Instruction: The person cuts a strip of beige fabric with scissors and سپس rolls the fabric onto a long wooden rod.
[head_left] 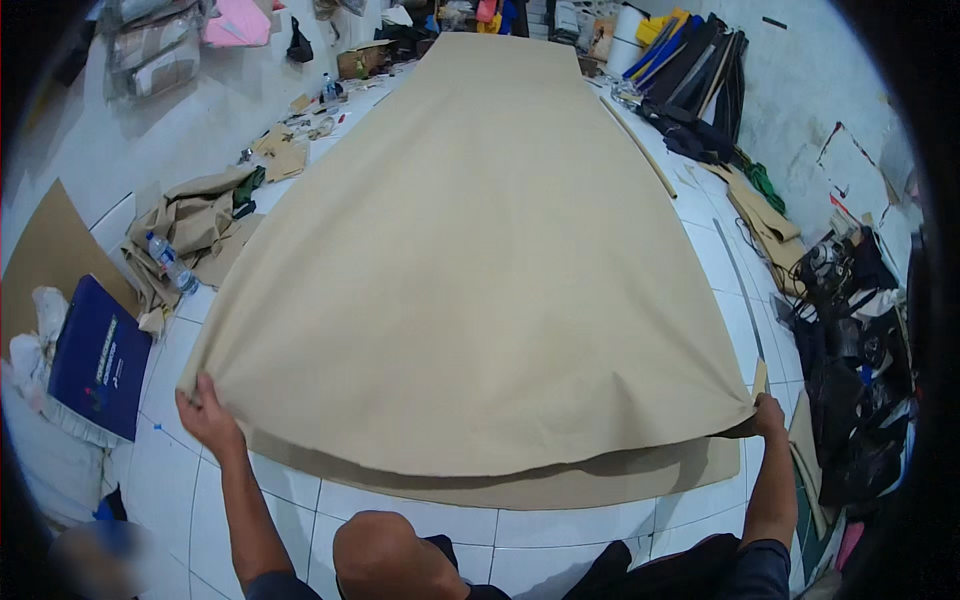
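Observation:
A long sheet of beige cloth (470,260) runs from just in front of me to the far end of the room. Its near left corner is pinched in my left hand (210,418). At the near right corner, my right hand (768,415) grips the same cloth, bunching it into small folds. The near edge is lifted between my hands and sags in the middle. Beneath it, a second beige layer (520,490) lies flat on the floor and casts shadow shows along it.
White floor tiles (410,515) surround the cloth. At left are a blue folder-like box (100,355), a water bottle (172,262) and crumpled cloth (195,215). A thin pole (640,148) and a metal strip (738,290) lie at right, with black bags (850,370) along the wall.

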